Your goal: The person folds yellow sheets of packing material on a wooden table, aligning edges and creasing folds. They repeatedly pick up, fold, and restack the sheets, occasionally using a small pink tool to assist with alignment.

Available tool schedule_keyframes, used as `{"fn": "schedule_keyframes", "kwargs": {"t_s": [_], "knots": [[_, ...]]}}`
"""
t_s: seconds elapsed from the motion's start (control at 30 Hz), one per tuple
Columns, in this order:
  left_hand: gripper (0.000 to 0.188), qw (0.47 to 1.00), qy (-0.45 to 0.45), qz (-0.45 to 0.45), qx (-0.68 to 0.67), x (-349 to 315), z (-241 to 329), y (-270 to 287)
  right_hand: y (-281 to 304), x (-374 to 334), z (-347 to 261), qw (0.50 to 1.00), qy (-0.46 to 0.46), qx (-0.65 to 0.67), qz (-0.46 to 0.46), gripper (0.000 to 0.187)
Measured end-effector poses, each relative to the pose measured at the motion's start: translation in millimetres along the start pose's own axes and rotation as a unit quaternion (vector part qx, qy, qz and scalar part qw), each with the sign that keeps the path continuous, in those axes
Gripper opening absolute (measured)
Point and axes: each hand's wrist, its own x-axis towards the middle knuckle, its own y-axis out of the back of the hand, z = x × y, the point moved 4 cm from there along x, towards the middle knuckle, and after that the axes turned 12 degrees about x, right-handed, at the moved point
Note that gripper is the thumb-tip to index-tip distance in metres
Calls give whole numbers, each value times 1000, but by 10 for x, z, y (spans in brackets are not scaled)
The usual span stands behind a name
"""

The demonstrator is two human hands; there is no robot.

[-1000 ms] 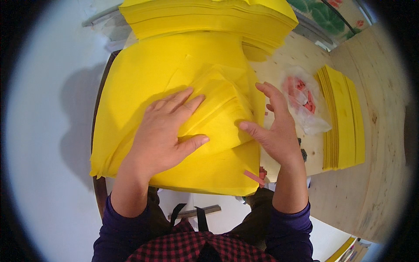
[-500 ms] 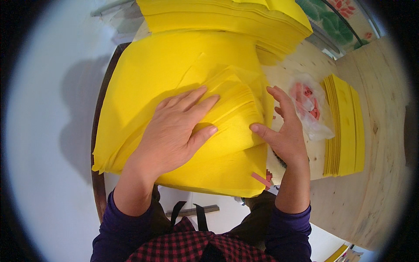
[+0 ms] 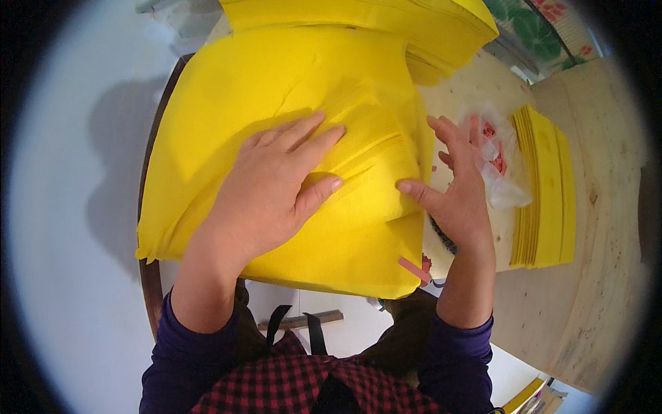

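Note:
A pile of large yellow sheets (image 3: 227, 90), paper or thin cloth, lies in front of me with its upper layers bunched and creased in the middle. Flat on those sheets rests my left hand (image 3: 269, 176), its fingers stretched out and thumb apart. My right hand (image 3: 452, 179) is at the pile's right edge, fingers spread and thumb tip against the creased yellow fold. Neither hand grips anything. From the pile's lower right corner sticks a small pink strip (image 3: 414, 270).
A thicker yellow stack (image 3: 365, 41) stands at the far side. To the right, a clear plastic bag (image 3: 507, 190) of pink strips lies beside a narrow folded yellow stack (image 3: 545, 193) on the wooden table (image 3: 586, 276). A white wall (image 3: 62, 207) bounds the left.
The whole view has shifted slightly, with the pile sitting a little higher in the picture. The upper layers look flatter and less fanned. Both hands keep nearly the same pose.

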Motion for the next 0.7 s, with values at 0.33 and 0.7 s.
{"fn": "schedule_keyframes", "kwargs": {"t_s": [0.33, 0.7], "knots": [[63, 1000, -16, 7, 14, -22, 18, 32, -43, 5, -3, 999, -34, 38, -7, 90], [62, 1000, -10, 6, 5, -28, 1, 18, 73, -111, -126, 993, 17, -27, -118, 99]]}}
